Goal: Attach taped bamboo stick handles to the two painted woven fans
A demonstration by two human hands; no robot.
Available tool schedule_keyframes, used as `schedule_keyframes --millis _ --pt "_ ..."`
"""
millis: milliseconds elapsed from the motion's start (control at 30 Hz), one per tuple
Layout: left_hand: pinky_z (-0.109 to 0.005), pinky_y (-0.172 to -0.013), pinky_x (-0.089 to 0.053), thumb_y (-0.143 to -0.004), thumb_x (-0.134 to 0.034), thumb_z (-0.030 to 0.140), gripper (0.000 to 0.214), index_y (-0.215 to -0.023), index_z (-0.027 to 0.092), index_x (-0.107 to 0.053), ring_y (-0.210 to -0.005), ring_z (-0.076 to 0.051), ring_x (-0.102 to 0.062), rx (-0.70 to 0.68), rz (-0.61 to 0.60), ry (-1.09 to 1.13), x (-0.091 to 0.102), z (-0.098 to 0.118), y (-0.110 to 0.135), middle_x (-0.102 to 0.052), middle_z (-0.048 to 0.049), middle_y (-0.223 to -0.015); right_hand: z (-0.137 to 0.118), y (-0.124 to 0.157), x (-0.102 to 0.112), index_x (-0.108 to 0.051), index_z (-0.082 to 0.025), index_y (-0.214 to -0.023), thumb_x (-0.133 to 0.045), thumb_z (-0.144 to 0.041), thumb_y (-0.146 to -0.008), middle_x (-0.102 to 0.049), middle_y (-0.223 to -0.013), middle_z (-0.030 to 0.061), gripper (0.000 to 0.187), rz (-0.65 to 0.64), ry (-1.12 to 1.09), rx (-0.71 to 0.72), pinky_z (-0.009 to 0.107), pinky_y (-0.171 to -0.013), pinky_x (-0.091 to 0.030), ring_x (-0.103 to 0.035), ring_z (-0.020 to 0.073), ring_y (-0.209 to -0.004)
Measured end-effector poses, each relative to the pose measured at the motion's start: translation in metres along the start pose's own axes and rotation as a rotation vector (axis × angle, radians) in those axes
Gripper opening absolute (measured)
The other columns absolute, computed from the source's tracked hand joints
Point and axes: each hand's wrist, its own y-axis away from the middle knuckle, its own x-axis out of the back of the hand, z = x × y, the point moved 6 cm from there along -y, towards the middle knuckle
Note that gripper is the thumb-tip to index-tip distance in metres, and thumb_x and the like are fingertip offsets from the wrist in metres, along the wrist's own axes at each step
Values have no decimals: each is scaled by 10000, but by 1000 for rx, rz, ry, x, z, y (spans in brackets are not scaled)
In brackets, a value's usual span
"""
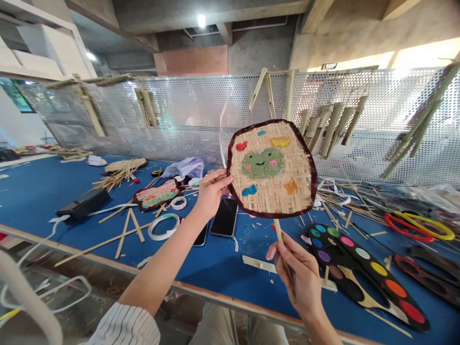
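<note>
rounded fan of pale woven strips w/ dark brown border, held up in 2 hands

l. hand pinches the fan's l. edge, thumb in front; r. hand, lower down, has its fingers closed round the thin wooden handle. fan is upright, tilted a bit, painted side to viewer, raised above a blue worktable. mid-fan: smiling green face w/ pink cheeks; around it, red, yellow, blue & orange patches.

on table, just r. of r. hand: black palette w/ round multicoloured paint pans. l. of the handle, nr l. forearm: black smartphone, roll of white tape, & smaller dark-edged woven piece painted pink & green. bg: perforated silver metal screen w/ greenish bamboo tubes hung on its r. part.
</note>
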Motion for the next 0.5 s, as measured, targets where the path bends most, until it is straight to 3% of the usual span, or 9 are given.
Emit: schedule_keyframes --millis 500 --pt "-239 -560 -517 -556 -791 164 255 -801 149 -722 -659 -136 -642 18 6 -43 0 -5 -1 -720 -25 -787 0 0 -7 -713 -234 -1063 -637 -293 -836 -646 -651 23 246 -33 -21 29 169 -352 -153 -359 -15 -324"
